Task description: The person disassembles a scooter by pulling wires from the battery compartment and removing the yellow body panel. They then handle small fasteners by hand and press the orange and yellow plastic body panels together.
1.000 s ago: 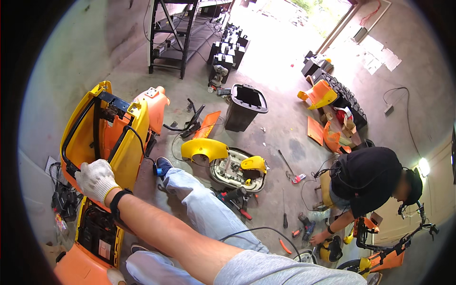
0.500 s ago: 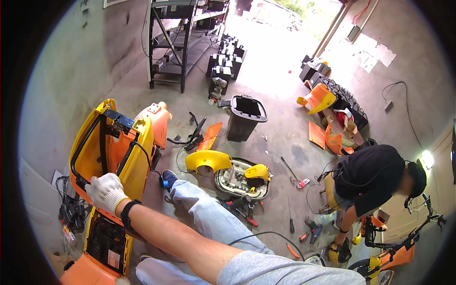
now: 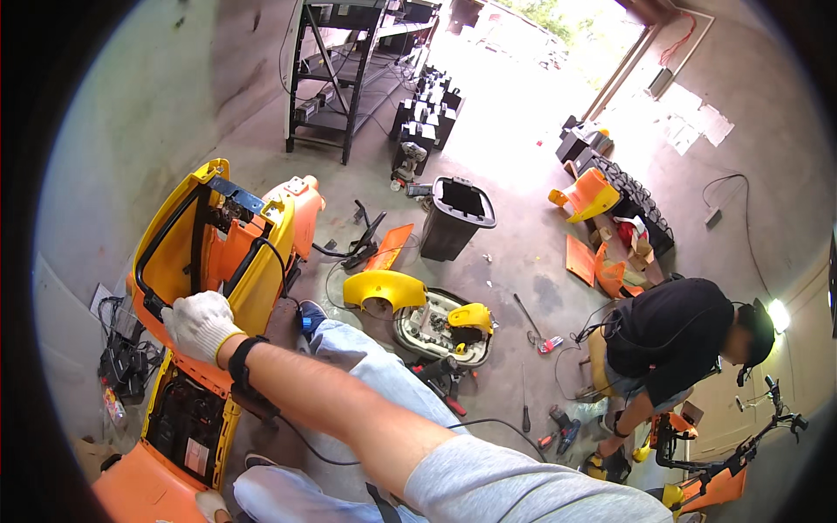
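A yellow-and-orange scooter body (image 3: 270, 261) with a black rail (image 3: 163, 240) around its open top stands at the left. My right hand (image 3: 202, 327), in a white knit glove, is closed around the rail's near end, by the orange edge. Below it, a black compartment (image 3: 186, 427) with a white label sits in the yellow frame. My left hand (image 3: 212, 504), also gloved, shows only in part at the lower edge, beside the orange panel (image 3: 144, 488); its fingers are mostly hidden.
A black bin (image 3: 456, 218), a yellow fender (image 3: 384, 289) and a white-lined tub (image 3: 427, 327) stand on the floor. Tools, including a drill (image 3: 568, 429), lie near a co-worker (image 3: 671, 336) bent over parts. A cable (image 3: 488, 424) runs beside my legs. Black shelving (image 3: 353, 78) stands behind.
The view has shifted slightly, and more of my left hand shows at the lower edge. My right hand keeps its place on the rail. The co-worker's hands have moved slightly among the parts.
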Motion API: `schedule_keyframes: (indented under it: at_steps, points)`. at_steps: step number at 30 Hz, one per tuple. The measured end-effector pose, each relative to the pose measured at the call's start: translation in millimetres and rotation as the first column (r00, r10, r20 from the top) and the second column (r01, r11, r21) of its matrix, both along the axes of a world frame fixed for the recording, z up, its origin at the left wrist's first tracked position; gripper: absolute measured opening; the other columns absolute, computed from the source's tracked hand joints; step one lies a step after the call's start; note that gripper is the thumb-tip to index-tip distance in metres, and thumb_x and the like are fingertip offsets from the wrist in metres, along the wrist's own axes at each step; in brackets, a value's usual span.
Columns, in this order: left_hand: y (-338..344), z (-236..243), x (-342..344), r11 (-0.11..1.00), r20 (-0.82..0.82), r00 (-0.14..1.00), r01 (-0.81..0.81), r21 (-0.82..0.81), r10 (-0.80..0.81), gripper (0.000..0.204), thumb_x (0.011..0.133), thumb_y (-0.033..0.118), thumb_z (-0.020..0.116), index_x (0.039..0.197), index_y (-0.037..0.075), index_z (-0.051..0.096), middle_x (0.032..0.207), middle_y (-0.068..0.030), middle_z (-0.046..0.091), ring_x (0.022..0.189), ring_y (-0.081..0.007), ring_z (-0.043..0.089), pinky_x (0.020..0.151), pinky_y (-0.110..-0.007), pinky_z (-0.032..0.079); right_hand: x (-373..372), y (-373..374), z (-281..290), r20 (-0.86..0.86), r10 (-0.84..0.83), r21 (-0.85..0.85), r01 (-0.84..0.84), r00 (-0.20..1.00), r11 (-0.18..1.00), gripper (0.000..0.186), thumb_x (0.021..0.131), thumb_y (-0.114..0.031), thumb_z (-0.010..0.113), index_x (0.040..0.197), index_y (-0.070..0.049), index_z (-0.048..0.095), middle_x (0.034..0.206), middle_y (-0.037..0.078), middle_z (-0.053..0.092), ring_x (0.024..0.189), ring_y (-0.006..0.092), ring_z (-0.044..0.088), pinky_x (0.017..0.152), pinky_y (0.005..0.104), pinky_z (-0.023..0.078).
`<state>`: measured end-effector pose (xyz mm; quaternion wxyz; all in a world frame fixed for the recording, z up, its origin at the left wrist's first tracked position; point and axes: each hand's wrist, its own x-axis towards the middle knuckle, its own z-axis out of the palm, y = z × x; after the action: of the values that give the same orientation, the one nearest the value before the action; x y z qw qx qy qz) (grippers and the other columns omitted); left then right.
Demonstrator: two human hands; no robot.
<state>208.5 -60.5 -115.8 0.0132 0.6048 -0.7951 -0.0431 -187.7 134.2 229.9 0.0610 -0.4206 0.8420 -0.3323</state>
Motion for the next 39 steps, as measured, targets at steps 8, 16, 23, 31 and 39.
schedule_keyframes:
  at_steps: [8, 16, 23, 31, 39]
  points:
    - [14, 6, 29, 0.993, -0.066, 0.997, 0.03, -0.113, -0.038, 0.031, 0.086, 0.021, 0.057, 0.074, -0.007, 0.064, 0.065, -0.0256, 0.064, 0.058, -0.038, 0.066, 0.049, -0.048, 0.049, -12, 46, 37, 0.256, 0.223, -0.498, -0.069, 0.941, 0.864, 0.054, 0.08, -0.011, 0.057, 0.133, -0.001, 0.048, 0.104, 0.024, 0.067, 0.086, 0.0268, 0.068, 0.078, 0.0383, 0.053]
    - [36, 36, -30, 0.94, -0.178, 0.968, -0.112, 0.322, 0.176, 0.036, 0.088, 0.027, 0.055, 0.075, -0.004, 0.065, 0.072, -0.0281, 0.064, 0.068, -0.0426, 0.065, 0.058, -0.052, 0.047, -22, 110, 101, -0.045, 0.486, -0.952, -0.185, 0.873, 0.244, 0.088, 0.073, -0.003, 0.054, 0.153, -0.007, 0.017, 0.145, 0.021, 0.045, 0.059, 0.0043, 0.037, 0.056, 0.0198, 0.039]
    - [-3, -18, 41, 0.986, 0.252, 0.953, 0.161, 0.044, -0.167, 0.033, 0.091, 0.026, 0.047, 0.081, 0.005, 0.07, 0.081, -0.019, 0.069, 0.075, -0.0323, 0.067, 0.064, -0.046, 0.05, -52, 62, 34, -0.082, 0.081, -0.551, -0.113, 0.993, 0.827, 0.066, 0.075, -0.007, 0.055, 0.14, -0.007, 0.043, 0.134, 0.02, 0.055, 0.125, 0.0339, 0.053, 0.103, 0.038, 0.044]
    - [42, 51, -13, 0.917, -0.141, 0.961, -0.175, 0.358, 0.239, 0.039, 0.092, 0.029, 0.051, 0.074, -0.003, 0.064, 0.078, -0.027, 0.066, 0.077, -0.0435, 0.067, 0.069, -0.052, 0.052, -62, 27, -4, -0.034, -0.129, -0.061, 0.127, 0.991, 0.99, 0.047, 0.091, -0.041, 0.051, 0.119, -0.004, 0.059, 0.097, 0.021, 0.069, 0.089, 0.0388, 0.068, 0.081, 0.0472, 0.052]
    - [36, 18, 29, 0.991, 0.293, 0.95, 0.128, -0.042, -0.11, 0.027, 0.088, 0.011, 0.055, 0.108, -0.003, 0.046, 0.098, -0.0241, 0.064, 0.088, -0.0385, 0.067, 0.074, -0.047, 0.054, -38, -3, 3, -0.097, -0.144, 0.096, 0.154, 0.985, 0.983, 0.046, 0.091, -0.044, 0.049, 0.081, -0.006, 0.073, 0.076, 0.016, 0.071, 0.075, 0.0324, 0.07, 0.071, 0.0467, 0.05]
